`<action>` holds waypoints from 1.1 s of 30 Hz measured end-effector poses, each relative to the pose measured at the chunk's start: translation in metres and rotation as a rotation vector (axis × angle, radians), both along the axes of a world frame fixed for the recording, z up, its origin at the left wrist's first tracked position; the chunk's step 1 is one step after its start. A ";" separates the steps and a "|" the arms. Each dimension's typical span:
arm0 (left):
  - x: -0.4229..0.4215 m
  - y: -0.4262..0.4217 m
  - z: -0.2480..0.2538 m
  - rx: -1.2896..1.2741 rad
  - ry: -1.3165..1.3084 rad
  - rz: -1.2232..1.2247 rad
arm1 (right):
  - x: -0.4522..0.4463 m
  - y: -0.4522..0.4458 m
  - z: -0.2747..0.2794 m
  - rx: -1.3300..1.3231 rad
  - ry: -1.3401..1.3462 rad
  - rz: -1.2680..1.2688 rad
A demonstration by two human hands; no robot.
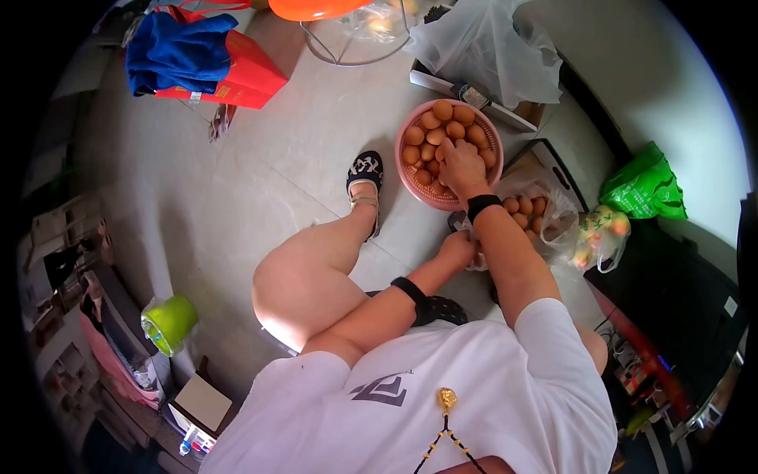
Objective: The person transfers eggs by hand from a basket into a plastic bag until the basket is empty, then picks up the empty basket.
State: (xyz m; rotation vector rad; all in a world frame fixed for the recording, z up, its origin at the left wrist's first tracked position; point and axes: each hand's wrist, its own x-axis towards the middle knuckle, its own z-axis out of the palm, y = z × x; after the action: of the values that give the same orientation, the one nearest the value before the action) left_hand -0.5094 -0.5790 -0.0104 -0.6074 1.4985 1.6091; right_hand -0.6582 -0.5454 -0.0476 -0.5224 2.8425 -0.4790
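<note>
A pink plastic basket [404,178] full of brown eggs [463,115] stands on the floor in front of me. My right hand [464,167] reaches down into it, its fingers curled round an egg [440,152] that they partly hide. Just right of the basket lies a clear plastic bag [560,221] with several more brown eggs [525,209] inside. My left hand [456,251] is closed at the near left edge of this bag, seemingly gripping the plastic; its fingertips are hard to see.
Behind the basket a white plastic bag [489,47] sits in a shallow box [474,96]. To the right are a green bag [646,186] and a bag of fruit [604,235]. A red bag [257,75], an orange stool [320,8] and a green bin [170,324] stand around the floor.
</note>
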 end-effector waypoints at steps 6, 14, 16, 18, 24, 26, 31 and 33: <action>0.001 -0.001 -0.001 0.002 0.027 -0.027 | -0.007 -0.010 -0.003 0.007 0.036 0.071; 0.005 0.001 -0.015 0.013 0.051 -0.003 | 0.008 0.035 0.027 -0.503 -0.225 -0.114; -0.002 -0.004 -0.002 0.043 0.039 -0.015 | 0.012 0.071 0.066 -1.029 -0.904 -0.384; -0.001 -0.003 -0.001 0.106 0.007 0.016 | 0.033 0.122 0.080 -1.229 -1.062 -0.452; 0.002 0.003 0.006 0.099 -0.011 0.118 | 0.065 0.201 0.021 -0.825 -1.028 -0.740; 0.004 0.005 0.003 0.094 -0.008 0.098 | 0.068 0.201 0.006 -0.494 -0.884 -0.724; 0.004 0.007 0.003 0.078 -0.002 0.109 | 0.062 0.184 -0.032 -0.138 -0.354 -0.859; 0.005 0.007 -0.005 0.075 0.019 0.116 | 0.056 0.176 -0.023 -0.092 -0.371 -0.830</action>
State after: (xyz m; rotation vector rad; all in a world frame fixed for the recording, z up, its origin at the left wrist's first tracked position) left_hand -0.5044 -0.5718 -0.0153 -0.6495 1.4325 1.7557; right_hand -0.6018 -0.3694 -0.0707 0.7066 2.5529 -0.7365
